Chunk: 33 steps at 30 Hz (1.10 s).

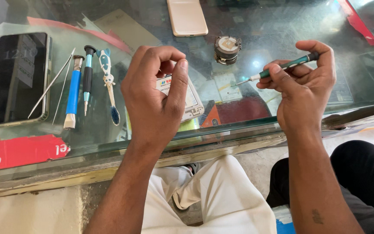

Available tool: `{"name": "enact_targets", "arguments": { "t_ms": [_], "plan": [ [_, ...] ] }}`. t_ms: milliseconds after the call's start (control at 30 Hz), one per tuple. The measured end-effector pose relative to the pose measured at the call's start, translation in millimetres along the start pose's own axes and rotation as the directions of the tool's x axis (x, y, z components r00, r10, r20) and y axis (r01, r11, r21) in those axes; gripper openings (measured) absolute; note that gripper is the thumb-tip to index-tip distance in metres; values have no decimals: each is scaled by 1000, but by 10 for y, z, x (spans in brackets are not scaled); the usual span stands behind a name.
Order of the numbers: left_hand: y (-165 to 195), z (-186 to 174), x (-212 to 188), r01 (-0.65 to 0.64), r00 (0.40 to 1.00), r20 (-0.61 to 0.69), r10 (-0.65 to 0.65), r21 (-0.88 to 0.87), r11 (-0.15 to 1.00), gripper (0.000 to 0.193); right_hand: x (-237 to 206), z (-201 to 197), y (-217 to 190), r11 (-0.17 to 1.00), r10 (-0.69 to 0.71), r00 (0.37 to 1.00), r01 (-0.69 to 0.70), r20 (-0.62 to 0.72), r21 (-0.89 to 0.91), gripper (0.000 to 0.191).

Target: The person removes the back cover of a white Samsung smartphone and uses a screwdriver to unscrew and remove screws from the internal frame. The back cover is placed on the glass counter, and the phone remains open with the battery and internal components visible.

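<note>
My right hand (304,84) grips a slim green precision screwdriver (282,67) above the glass counter (282,26): light, stiff, best pinched at its shaft. My left hand (154,93) is curled around a small white-labelled part (187,97), probably fragile. A red package (20,151) lies at the counter's left edge.

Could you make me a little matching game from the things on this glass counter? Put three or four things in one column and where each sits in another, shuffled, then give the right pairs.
Things:
1. Green screwdriver
2. Black phone
3. Pale gold phone
4. Round metal part

Places:
A. Flat at the far left of the glass counter
B. Held in the right hand
C. Far edge, top centre
D. On the glass between the left hand and the right hand

Pairs: 1-B, 2-A, 3-C, 4-D
</note>
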State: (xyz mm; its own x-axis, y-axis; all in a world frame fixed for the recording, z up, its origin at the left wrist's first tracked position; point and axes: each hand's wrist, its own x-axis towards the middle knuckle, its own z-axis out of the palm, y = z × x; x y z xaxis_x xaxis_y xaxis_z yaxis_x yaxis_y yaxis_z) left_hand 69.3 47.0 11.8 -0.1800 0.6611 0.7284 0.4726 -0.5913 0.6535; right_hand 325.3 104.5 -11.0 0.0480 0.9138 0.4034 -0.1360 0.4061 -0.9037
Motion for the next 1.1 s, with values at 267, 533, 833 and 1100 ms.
{"name": "enact_targets", "arguments": {
  "t_ms": [267, 533, 833, 1100],
  "plan": [
    [69, -717, -429, -103, 988, -46, 146, 499, 861, 6, -9, -10, 47, 997, 42, 999, -42, -2, -69, 46],
    [-380, -1435, -612, 48, 996, -88, 1, 558, 829, 17, -3, 7, 20, 997, 57, 998, -58, -14, -58, 45],
    [-563, -1521, -575, 18, 997, 33, -64, 745, 667, 30, 21, 29, 26, 998, 53, 998, -55, -44, -33, 43],
    [-512, -1487, -530, 15, 997, 37, -65, 757, 653, 40, 78, 101, 17, 998, 67, 991, -65, -118, 18, 31]
  ]
}}
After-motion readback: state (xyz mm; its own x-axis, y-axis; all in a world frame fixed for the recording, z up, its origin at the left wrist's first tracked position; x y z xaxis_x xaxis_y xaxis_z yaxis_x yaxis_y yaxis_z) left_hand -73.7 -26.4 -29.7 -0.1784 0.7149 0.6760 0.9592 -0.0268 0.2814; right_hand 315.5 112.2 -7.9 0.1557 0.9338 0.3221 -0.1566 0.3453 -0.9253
